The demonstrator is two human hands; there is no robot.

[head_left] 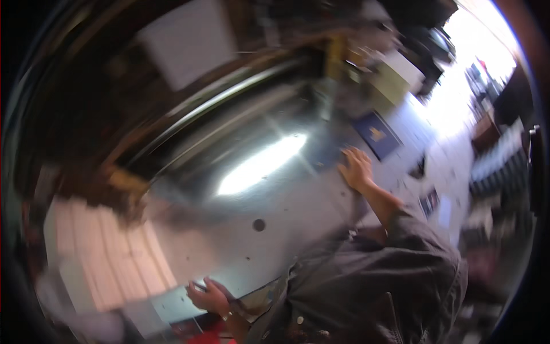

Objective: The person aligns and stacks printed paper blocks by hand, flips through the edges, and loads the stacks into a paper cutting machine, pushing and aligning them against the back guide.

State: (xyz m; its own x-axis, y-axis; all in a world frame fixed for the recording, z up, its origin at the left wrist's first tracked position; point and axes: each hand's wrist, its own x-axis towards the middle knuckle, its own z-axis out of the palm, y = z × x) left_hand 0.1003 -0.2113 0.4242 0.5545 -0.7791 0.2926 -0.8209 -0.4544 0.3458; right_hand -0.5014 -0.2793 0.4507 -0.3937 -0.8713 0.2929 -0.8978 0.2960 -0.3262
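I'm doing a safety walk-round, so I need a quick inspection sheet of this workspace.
Surface: grey metal tabletop, with bright glare and one round dark spot.
Things by the hands: dark blue booklet with a gold-coloured emblem, just beyond the right hand.
Clutter: pale, dark-lined sheets at the left; small items at the right, too blurred to name.
Hands: right, spread on the tabletop; left, near the front edge, fingers partly curled, nothing seen in it.
Cables: nothing seen, though blur limits this.
Surroundings: white sheet or panel at the upper left; strong light at the upper right.
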